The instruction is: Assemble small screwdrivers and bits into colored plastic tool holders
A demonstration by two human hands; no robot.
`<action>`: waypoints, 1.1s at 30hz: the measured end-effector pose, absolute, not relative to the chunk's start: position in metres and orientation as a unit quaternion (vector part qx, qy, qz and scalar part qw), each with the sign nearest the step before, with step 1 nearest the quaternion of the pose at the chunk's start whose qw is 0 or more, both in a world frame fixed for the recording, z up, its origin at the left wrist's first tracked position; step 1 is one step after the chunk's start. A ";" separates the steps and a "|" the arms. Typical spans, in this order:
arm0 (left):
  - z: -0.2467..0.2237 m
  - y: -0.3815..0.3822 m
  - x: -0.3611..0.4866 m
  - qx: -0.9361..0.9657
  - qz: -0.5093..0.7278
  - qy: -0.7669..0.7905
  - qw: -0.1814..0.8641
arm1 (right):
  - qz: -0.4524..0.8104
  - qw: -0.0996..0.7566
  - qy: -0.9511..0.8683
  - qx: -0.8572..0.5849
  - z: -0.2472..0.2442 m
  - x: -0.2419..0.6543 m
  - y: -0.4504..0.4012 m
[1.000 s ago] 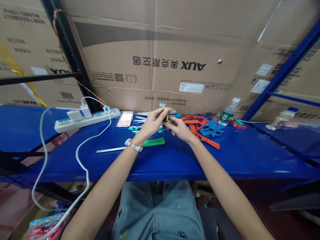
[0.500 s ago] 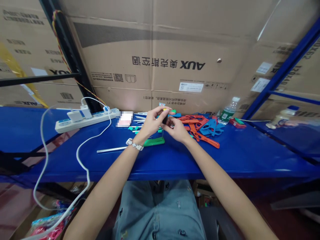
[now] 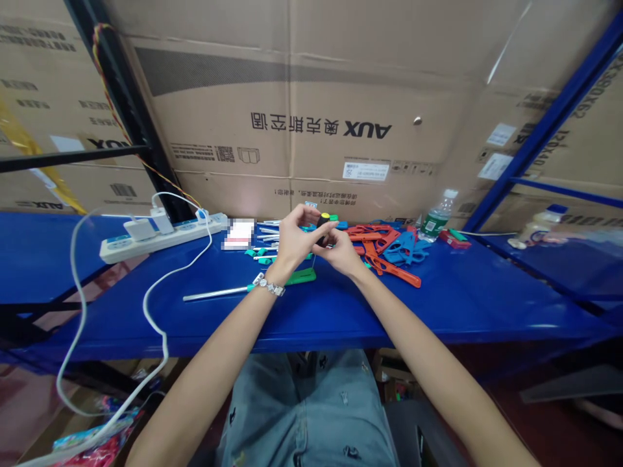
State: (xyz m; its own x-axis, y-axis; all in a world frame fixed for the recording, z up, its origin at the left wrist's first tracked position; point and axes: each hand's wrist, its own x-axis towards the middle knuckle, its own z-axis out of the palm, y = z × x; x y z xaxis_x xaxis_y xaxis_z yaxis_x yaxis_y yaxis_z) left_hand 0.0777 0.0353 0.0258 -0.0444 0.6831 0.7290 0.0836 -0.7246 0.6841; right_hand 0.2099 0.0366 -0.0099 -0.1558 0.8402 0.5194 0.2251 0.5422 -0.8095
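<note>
The left hand (image 3: 296,237) pinches a black, yellow-capped, screwdriver-like tool (image 3: 322,221) between thumb and fingers, roughly upright above the glossy blue tabletop (image 3: 335,318), probably for control; the right hand (image 3: 341,251), fingers curled, sits close beside it, perhaps steadying (its exact grip I cannot tell)

Free right-hand tabletop (image 3: 467,298) beside seemingly tangled pile (image 3: 389,241)

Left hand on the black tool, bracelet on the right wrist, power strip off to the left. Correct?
Wrong wrist: the head view shows the bracelet on that of the left hand, not the right hand. The rest holds: left hand on the black tool, power strip off to the left.
</note>
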 end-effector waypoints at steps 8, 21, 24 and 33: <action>0.025 0.037 0.055 0.749 0.524 0.224 0.337 | 0.369 0.474 -0.715 -0.359 0.006 0.216 0.023; 0.033 0.032 0.066 0.678 0.628 0.269 0.271 | 0.363 0.536 -0.661 -0.379 -0.006 0.190 0.022; 0.034 0.034 0.055 0.717 0.578 0.245 0.303 | 0.391 0.482 -0.697 -0.360 0.003 0.200 0.016; 0.029 0.034 0.065 0.669 0.627 0.271 0.292 | 0.378 0.497 -0.698 -0.349 0.000 0.204 0.026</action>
State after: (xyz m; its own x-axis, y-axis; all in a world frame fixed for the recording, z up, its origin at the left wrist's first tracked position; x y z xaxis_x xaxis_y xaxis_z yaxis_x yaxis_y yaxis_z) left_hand 0.0650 0.0340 0.0287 0.0666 0.7293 0.6810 -0.0045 -0.6822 0.7311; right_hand 0.2043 0.0260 0.0001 -0.2622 0.8639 0.4301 0.1114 0.4698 -0.8757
